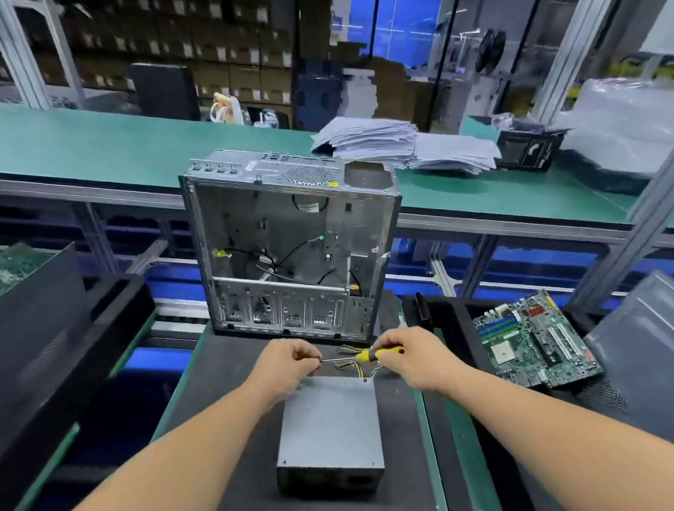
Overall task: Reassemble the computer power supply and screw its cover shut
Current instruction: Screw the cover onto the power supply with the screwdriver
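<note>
PSU [329, 421] sits flat on the dark mat w/ its grey cover already on, wires [362, 368] trailing out the far end toward the empty PC case [294, 246]. My right hand [412, 360] grips the yellow-handled screwdriver [369, 355]; left hand [285, 366] pinches at its tip, prob. seating a screw, too small to tell. Reassembly looks done; screwing the cover shut is what's left. One hole near the far right corner reads unfilled, I think.

Colours, bench view
Grey power supply [330, 425]; yellow-and-black screwdriver [369, 354]; silver-grey computer case [292, 242]; green motherboard [535, 338]; black mat [232, 384]; green bench top [76, 142].
</note>
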